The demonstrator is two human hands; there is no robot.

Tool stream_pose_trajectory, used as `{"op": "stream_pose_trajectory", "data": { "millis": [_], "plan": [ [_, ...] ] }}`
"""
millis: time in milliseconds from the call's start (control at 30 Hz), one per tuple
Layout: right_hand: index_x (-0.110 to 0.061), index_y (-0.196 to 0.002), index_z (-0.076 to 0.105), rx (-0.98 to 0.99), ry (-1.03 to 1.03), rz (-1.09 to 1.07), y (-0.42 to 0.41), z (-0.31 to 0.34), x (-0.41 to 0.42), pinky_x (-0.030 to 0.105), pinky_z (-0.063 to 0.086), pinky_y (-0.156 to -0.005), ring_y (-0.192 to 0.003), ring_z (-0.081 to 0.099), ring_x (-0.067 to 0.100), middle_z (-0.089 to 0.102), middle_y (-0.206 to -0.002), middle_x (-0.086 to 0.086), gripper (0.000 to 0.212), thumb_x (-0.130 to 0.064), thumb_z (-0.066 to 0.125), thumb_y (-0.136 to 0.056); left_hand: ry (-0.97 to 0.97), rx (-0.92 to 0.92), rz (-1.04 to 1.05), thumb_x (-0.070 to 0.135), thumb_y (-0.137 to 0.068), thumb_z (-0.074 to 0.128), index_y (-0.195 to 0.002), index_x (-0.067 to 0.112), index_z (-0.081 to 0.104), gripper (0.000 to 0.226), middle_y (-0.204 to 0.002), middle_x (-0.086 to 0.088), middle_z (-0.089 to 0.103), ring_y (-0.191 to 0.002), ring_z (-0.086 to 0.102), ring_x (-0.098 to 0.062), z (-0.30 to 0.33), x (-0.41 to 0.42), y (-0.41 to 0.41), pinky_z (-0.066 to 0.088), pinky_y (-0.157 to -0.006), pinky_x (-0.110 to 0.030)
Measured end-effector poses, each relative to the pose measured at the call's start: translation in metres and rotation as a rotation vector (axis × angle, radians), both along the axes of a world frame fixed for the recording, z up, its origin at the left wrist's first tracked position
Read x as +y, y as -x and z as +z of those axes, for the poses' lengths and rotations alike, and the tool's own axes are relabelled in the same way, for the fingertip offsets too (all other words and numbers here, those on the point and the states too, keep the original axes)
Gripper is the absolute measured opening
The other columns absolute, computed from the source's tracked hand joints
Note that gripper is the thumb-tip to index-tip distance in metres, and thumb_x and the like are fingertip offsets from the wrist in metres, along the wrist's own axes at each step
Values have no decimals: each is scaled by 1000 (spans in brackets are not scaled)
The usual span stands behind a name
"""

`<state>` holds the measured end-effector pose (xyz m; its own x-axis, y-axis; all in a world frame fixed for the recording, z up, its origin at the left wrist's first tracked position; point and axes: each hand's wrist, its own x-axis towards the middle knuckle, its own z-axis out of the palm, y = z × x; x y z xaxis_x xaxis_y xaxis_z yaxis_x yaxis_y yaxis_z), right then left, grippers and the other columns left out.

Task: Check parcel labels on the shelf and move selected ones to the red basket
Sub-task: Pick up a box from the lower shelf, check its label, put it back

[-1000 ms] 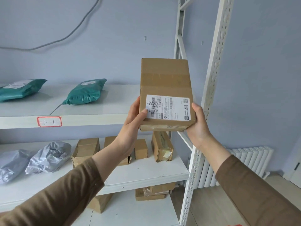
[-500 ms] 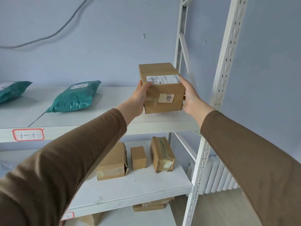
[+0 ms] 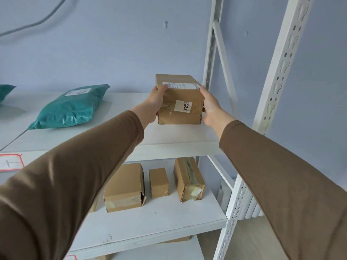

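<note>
A brown cardboard parcel (image 3: 180, 102) rests on the upper white shelf (image 3: 169, 136), near its right end. A white shipping label lies along its top edge and a small "09" sticker is on its front face. My left hand (image 3: 154, 104) grips its left side and my right hand (image 3: 211, 106) grips its right side. A teal plastic mailer (image 3: 71, 107) with a white label lies further left on the same shelf. No red basket is in view.
Three cardboard boxes (image 3: 155, 182) stand on the lower shelf (image 3: 154, 222). A second teal mailer (image 3: 5, 91) peeks in at the far left. White perforated uprights (image 3: 276, 87) frame the right side, with a radiator (image 3: 251, 207) behind. A red-bordered tag (image 3: 10, 162) marks the shelf edge.
The parcel went from held up with its label facing me to resting flat on the upper shelf, pushed back and rightward. Both hands stayed on its sides.
</note>
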<state>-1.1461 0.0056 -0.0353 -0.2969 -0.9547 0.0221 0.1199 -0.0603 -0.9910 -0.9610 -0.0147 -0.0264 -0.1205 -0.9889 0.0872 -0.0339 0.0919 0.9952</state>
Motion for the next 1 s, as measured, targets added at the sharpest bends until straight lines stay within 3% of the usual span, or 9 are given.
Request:
{"op": "stream_pose_trajectory", "data": {
  "millis": [100,167,233,300,500,767,833,933,1000],
  "plan": [
    [-27,-156,44,43,-42,-6,-5,-1,6,55,29,-123,-147,44,24,48,-160,2,89,-81,51,-85,-15,-54,10,69,-96,45,-150,32,43,65,-150,2,54,-131,55,-24,-1,6,1,43,-112,-47],
    [-21,-161,33,131,-45,-24,-12,4,24,51,24,-125,-152,36,26,39,-164,2,83,-73,41,-97,-7,-98,44,73,-96,42,-164,30,23,82,-168,0,31,-150,37,-28,1,18,0,30,-120,-50],
    [-20,-165,22,219,5,-49,-11,4,38,50,22,-124,-157,26,25,27,-170,0,81,-67,40,-101,56,-113,80,68,-100,43,-167,27,6,88,-174,1,12,-158,21,-26,2,31,-2,22,-122,-50],
    [-22,-165,21,303,96,-94,-8,-1,58,46,25,-122,-157,26,22,24,-172,-1,79,-63,44,-102,132,-91,115,65,-100,47,-167,27,3,88,-175,3,5,-160,16,-24,3,46,-6,19,-123,-48],
    [-20,-158,40,416,431,-150,3,-39,141,22,29,-118,-151,35,10,39,-165,-4,57,-40,53,-106,378,-50,35,55,-103,51,-166,34,16,75,-173,6,19,-157,22,-17,-15,127,-10,22,-113,-34],
    [-18,-139,60,422,481,-122,-5,-118,227,3,39,-96,-132,54,4,61,-141,-8,34,-29,56,-106,510,-51,-98,42,-105,54,-162,25,31,64,-167,12,34,-152,31,-2,-92,215,-6,28,-124,-28],
    [-16,-133,63,395,441,-136,-2,-142,235,3,41,-95,-125,57,-2,65,-136,-8,31,-28,57,-106,483,-54,-113,39,-106,54,-157,24,40,55,-162,11,41,-150,35,-1,-120,226,-6,30,-125,-31],
    [-9,-129,65,339,351,-154,6,-180,231,10,44,-101,-125,61,1,68,-132,-3,29,-25,60,-104,394,-96,-118,36,-107,54,-144,26,54,38,-148,14,55,-140,46,3,-170,226,-4,35,-123,-32],
    [-8,-128,66,316,254,-151,14,-204,219,14,45,-104,-122,61,1,69,-132,-1,30,-26,61,-104,284,-98,-88,33,-108,53,-137,24,60,31,-134,18,63,-125,56,10,-201,215,-1,43,-111,-17]
  ]
}}
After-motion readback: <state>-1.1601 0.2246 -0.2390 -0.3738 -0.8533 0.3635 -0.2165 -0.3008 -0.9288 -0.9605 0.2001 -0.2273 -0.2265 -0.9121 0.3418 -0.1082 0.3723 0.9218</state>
